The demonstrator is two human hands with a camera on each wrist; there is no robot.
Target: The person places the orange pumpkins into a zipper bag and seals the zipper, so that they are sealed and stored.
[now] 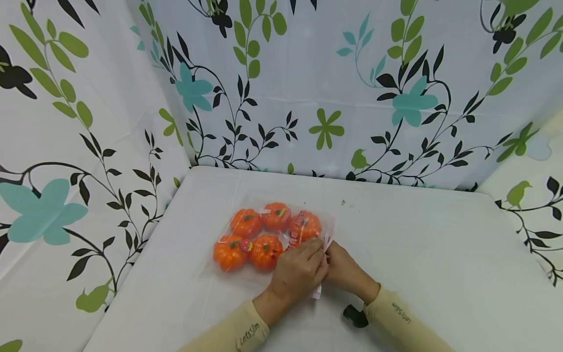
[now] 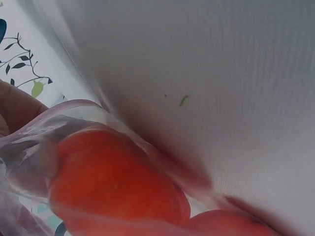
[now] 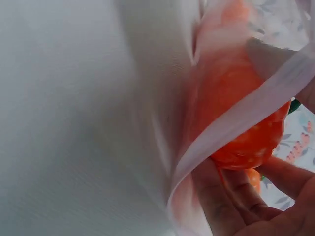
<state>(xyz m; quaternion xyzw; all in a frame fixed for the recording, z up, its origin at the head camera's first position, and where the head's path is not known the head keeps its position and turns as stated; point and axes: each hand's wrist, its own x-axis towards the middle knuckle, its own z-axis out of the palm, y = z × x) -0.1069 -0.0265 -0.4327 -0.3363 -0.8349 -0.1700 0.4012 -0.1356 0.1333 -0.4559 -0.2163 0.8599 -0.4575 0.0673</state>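
A clear plastic bag (image 1: 252, 283) with a pink edge lies on the white table, holding several small orange pumpkins (image 1: 266, 253). At the bag's right end, my left hand (image 1: 296, 269) grips the rim; in the left wrist view part of this hand (image 2: 19, 109) shows beside the film and a pumpkin (image 2: 118, 182). My right hand (image 1: 347, 271) is at the mouth from the other side. In the right wrist view its fingers (image 3: 219, 196) reach past the pink edge strip (image 3: 241, 120) and hold a pumpkin (image 3: 251, 142) from below. The left hand hides part of the bag in the head view.
White cloth covers the table (image 1: 418, 244). A patterned curtain (image 1: 281, 88) with leaves and flowers stands behind and at both sides. Beside the right sleeve is a small black object (image 1: 355, 316). A tiny green mark (image 2: 183, 101) shows on the tabletop.
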